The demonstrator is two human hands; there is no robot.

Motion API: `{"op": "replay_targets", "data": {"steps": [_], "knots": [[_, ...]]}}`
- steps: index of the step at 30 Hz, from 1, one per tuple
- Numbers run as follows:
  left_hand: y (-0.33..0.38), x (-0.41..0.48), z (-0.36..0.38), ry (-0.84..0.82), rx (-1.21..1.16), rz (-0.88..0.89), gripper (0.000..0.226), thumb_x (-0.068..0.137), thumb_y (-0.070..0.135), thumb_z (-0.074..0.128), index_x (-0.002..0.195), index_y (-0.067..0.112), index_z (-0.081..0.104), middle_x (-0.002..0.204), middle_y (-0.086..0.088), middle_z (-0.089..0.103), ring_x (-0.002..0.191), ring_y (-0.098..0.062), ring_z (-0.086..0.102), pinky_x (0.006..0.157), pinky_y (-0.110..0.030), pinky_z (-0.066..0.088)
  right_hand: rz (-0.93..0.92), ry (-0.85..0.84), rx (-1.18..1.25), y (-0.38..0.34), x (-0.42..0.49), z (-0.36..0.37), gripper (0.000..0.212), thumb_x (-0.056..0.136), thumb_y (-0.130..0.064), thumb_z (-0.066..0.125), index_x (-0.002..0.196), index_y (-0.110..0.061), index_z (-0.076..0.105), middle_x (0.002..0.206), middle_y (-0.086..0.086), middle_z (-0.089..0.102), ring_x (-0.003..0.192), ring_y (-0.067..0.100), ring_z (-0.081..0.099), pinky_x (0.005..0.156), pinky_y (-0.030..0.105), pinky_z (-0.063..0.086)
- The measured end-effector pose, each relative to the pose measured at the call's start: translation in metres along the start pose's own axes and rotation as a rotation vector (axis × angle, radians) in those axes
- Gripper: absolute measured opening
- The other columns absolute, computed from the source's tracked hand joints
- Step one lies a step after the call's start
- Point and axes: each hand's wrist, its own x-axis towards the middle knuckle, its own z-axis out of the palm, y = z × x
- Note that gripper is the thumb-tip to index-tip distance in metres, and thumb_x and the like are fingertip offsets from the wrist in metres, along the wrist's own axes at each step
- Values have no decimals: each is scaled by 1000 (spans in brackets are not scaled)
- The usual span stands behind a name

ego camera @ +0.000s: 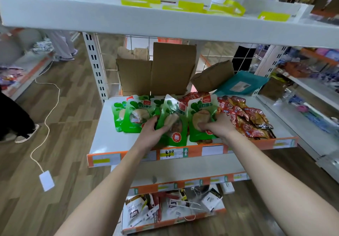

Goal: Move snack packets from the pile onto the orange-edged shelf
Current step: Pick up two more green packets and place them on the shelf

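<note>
head view, looking down at a white shelf (102,125) with an orange front edge that carries price labels. two bare arms reach onto it.

the left hand (151,132) grips the lower left edge of a green packet (174,123), thumb on its face and fingers curled beneath. this packet is tilted, its top lifted off the shelf. the right hand (219,125) holds a second green packet (199,115) just to the right, fingers curled against its lower right part. the two packets overlap at their edges.

more green packets (132,116) lie flat to the left, overlapping each other. a pile (247,120) of red and brown snack packets sits at the right end of the same shelf, touching the right hand's packet.

flattened cardboard (170,67) leans at the back, with a brown bag (212,76) and a teal pouch (240,83) beside it. above is a white shelf with yellow-green tags (190,5). a lower shelf (165,224) holds mixed packets. a white cable (48,123) trails over the wood floor on the left.
</note>
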Motion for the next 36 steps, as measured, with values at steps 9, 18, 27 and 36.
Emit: {"op": "replay_targets", "data": {"steps": [9, 18, 27, 36], "knots": [[3, 4, 3, 26, -134, -98, 67, 73, 35, 81, 133, 17, 59, 126, 0, 67, 116, -19, 62, 105, -47, 49, -61, -6, 394, 36, -11, -14, 45, 74, -4, 82, 116, -10, 67, 102, 2, 74, 97, 18, 69, 78, 25, 55], [49, 13, 70, -160, -262, -72, 45, 84, 8, 75, 126, 16, 60, 120, -7, 70, 112, -23, 67, 102, -47, 52, -52, 4, 706, 87, -35, -83, 45, 75, 5, 77, 117, -7, 66, 113, 18, 73, 107, 38, 68, 97, 51, 53], [93, 7, 224, -414, -248, -7, 38, 88, 3, 69, 121, 22, 65, 119, -5, 71, 109, -21, 68, 94, -39, 55, 6, 249, 722, 184, -91, -205, 32, 83, 5, 72, 114, -2, 67, 103, 17, 75, 93, 31, 74, 81, 42, 62], [111, -41, 410, -627, -256, -22, 35, 89, -2, 67, 121, 13, 65, 112, -8, 74, 106, -26, 69, 88, -38, 56, 69, 455, 732, 316, -162, -320, 29, 79, 9, 73, 103, -7, 71, 94, 14, 77, 80, 25, 74, 68, 34, 62]]}}
